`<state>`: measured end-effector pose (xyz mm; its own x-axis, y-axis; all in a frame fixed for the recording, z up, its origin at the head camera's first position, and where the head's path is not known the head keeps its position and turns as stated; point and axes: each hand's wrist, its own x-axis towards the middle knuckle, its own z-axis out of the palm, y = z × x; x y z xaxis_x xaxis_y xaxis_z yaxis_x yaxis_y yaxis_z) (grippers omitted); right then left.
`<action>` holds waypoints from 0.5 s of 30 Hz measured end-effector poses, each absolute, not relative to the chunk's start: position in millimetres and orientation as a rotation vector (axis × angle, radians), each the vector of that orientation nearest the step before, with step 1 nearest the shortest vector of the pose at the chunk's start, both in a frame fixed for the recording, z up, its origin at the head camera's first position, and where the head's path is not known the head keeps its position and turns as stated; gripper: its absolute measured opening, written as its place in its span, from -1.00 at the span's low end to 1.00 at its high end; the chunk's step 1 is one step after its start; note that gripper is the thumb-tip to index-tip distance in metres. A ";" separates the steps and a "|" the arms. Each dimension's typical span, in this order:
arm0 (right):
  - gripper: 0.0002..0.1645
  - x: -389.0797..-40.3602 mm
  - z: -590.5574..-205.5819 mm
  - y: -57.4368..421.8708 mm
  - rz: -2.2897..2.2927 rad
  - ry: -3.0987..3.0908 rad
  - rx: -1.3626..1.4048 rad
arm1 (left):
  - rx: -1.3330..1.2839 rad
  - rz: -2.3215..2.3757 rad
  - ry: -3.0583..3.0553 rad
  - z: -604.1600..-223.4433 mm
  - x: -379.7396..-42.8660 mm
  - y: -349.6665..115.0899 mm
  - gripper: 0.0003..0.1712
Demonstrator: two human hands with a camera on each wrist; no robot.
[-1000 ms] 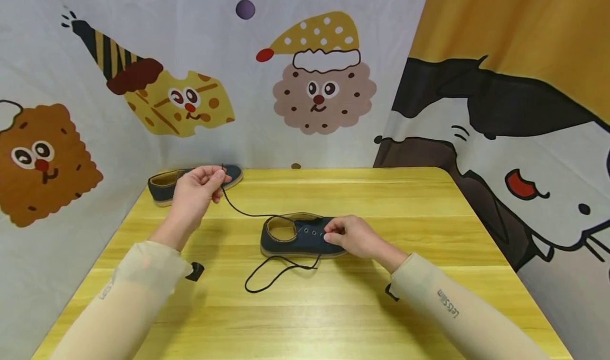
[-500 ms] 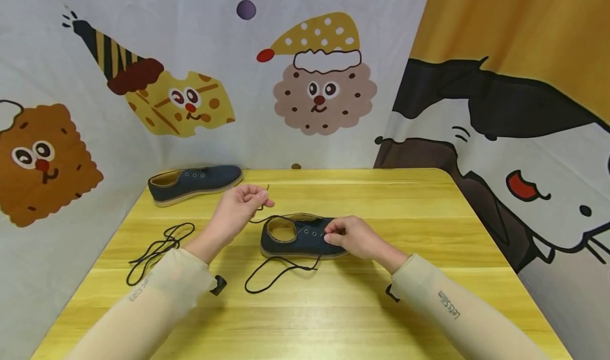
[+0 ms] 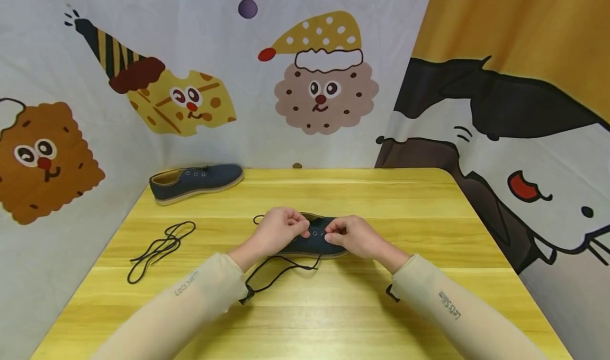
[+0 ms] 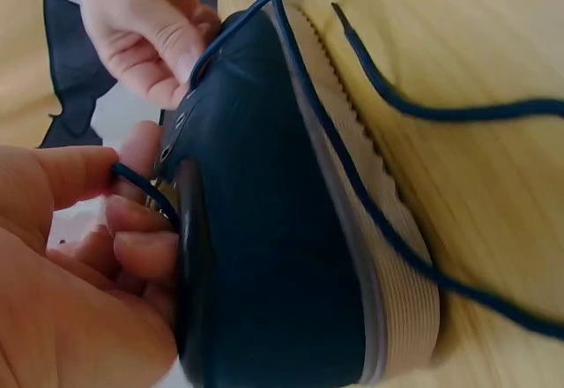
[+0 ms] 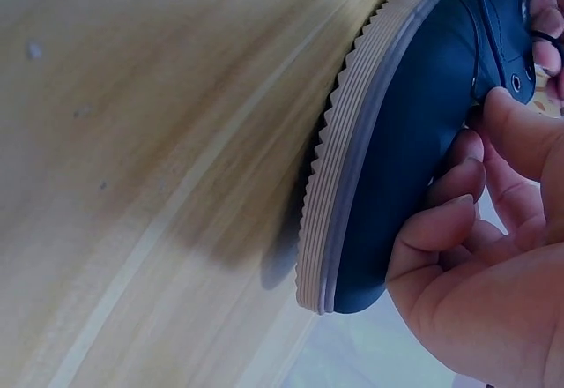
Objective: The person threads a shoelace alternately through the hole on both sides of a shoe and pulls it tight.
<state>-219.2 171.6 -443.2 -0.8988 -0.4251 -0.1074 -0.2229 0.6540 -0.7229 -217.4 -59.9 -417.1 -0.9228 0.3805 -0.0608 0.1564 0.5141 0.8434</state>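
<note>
A navy shoe [image 3: 305,249] with a pale sole lies on its sole in the middle of the table, toe to the right. My left hand [image 3: 280,230] is over its opening and pinches a dark shoelace [image 4: 134,178] between thumb and fingers, close to the eyelets. On the shoe's front part, my right hand [image 3: 357,237] grips the upper beside the eyelets, its thumb [image 5: 520,128] against the eyelet edge. The lace's other length [image 3: 286,268] lies over the near side and onto the table. Part of the opening is hidden by my left hand.
A second navy shoe [image 3: 205,184] without a visible tied lace stands at the back left table edge. A loose bundle of dark lace [image 3: 159,250] lies on the left of the wooden table [image 3: 362,317]. A printed curtain [image 3: 324,153] hangs behind.
My left hand has come from the back left, rightward and down to the shoe, bringing the lace with it. The second shoe and loose lace are uncovered. My right hand stays in place.
</note>
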 end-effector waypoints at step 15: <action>-0.73 -234.1 -449.4 165.8 -1.079 2.919 -0.566 | 0.329 0.970 2.758 -423.4 -230.1 -32.8 -0.63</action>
